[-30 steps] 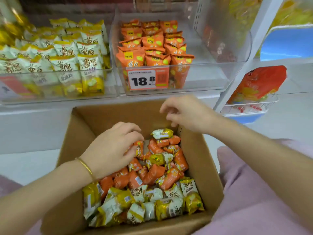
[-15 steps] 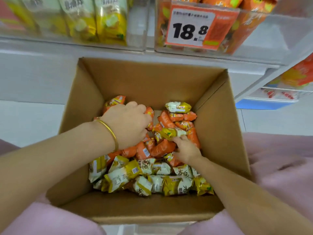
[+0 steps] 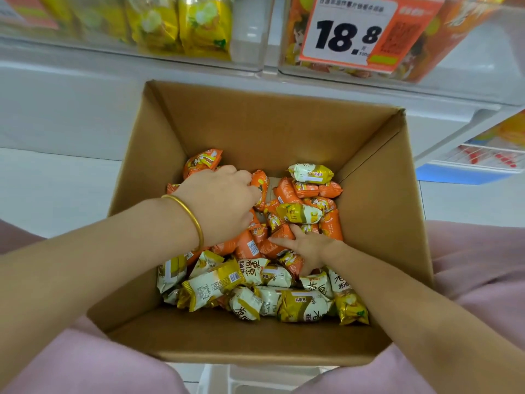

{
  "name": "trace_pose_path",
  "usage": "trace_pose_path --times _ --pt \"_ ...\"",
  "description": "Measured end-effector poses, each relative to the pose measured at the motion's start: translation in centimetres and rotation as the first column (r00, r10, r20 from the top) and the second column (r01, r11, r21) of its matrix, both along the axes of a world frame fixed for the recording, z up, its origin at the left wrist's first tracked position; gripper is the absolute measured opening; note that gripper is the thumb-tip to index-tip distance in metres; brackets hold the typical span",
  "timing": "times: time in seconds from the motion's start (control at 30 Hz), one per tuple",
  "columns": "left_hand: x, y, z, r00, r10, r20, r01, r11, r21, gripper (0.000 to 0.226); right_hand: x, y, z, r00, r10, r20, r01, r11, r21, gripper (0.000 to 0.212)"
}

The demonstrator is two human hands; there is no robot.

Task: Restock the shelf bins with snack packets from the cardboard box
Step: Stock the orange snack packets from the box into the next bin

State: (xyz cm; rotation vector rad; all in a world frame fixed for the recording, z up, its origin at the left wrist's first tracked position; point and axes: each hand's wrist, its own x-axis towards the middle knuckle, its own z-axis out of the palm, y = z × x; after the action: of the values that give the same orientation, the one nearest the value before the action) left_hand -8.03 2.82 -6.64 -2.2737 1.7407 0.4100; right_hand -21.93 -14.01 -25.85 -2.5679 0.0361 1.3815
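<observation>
Inside the cardboard box (image 3: 255, 132), left hand (image 3: 218, 203) curls round orange packets (image 3: 260, 186); right hand (image 3: 306, 245) fingers buried among them, grip indiscernible.

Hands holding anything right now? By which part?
Left hand grips an orange packet along its side; right hand sits among other orange packets, hold unclear.

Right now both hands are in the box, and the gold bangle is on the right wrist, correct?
No: the head view shows the gold bangle on the left wrist. The left hand and right hand are both in the box.
</observation>
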Motion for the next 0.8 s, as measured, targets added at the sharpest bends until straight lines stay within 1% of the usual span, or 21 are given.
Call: trace_pose_path --times 0.13,0.27,0.33,0.4,0.47,0.53,0.63,0.67,0.7,0.77,0.8 --pt "-0.1 -0.2 0.0 1.000 -0.010 0.003 0.010 1.000 0.017 0.034 -0.9 0.5 -0.3 0.991 -0.030 0.130 0.033 0.999 -0.015 0.095" --pt "-0.1 -0.6 0.0 0.999 -0.020 0.037 0.019 1.000 0.015 0.034 -0.6 0.7 1.8 0.970 -0.080 0.230 0.090 0.995 -0.033 0.090" --pt "0.0 -0.8 0.0 0.999 -0.011 0.041 0.010 1.000 0.026 0.035 -0.2 0.5 4.2 0.954 -0.135 0.269 0.138 0.990 0.007 0.092" --pt "0.2 -0.9 -0.2 1.000 -0.003 0.028 0.001 0.999 0.042 0.039 0.5 -0.1 7.4 0.921 -0.258 0.293 0.232 0.965 0.122 0.095" --pt "0.4 -1.0 -0.4 0.999 0.018 -0.027 -0.017 0.998 0.054 0.051 1.0 -1.0 11.3 0.858 -0.420 0.295 0.338 0.895 0.291 0.096" --pt "0.5 -1.1 -0.5 0.989 0.044 -0.139 -0.042 0.999 0.022 0.072 0.9 -1.7 15.4 0.796 -0.544 0.266 0.393 0.798 0.457 0.095" --pt "0.0 -1.7 -0.1 0.962 0.029 -0.272 -0.063 0.991 -0.115 0.098 -0.2 -2.3 20.2 0.701 -0.703 0.121 0.475 0.586 0.656 0.087" --pt "-0.3 -1.9 0.1 0.956 0.022 -0.292 -0.078 0.980 -0.184 0.101 -0.5 -2.3 21.2 0.671 -0.737 0.078 0.493 0.522 0.696 0.085" --pt "-0.6 -2.1 0.2 0.957 0.013 -0.290 -0.093 0.960 -0.263 0.102 -0.7 -2.1 22.0 0.648 -0.760 0.055 0.500 0.478 0.722 0.083" --pt "-0.9 -2.4 0.2 0.973 -0.002 -0.232 -0.098 0.902 -0.421 0.094 -0.7 -1.8 22.8 0.619 -0.784 0.046 0.509 0.445 0.737 0.083" --pt "-0.9 -2.5 0.1 0.974 0.017 -0.224 -0.122 0.879 -0.461 0.087 -0.6 -1.6 23.1 0.601 -0.798 0.035 0.524 0.427 0.737 0.084"
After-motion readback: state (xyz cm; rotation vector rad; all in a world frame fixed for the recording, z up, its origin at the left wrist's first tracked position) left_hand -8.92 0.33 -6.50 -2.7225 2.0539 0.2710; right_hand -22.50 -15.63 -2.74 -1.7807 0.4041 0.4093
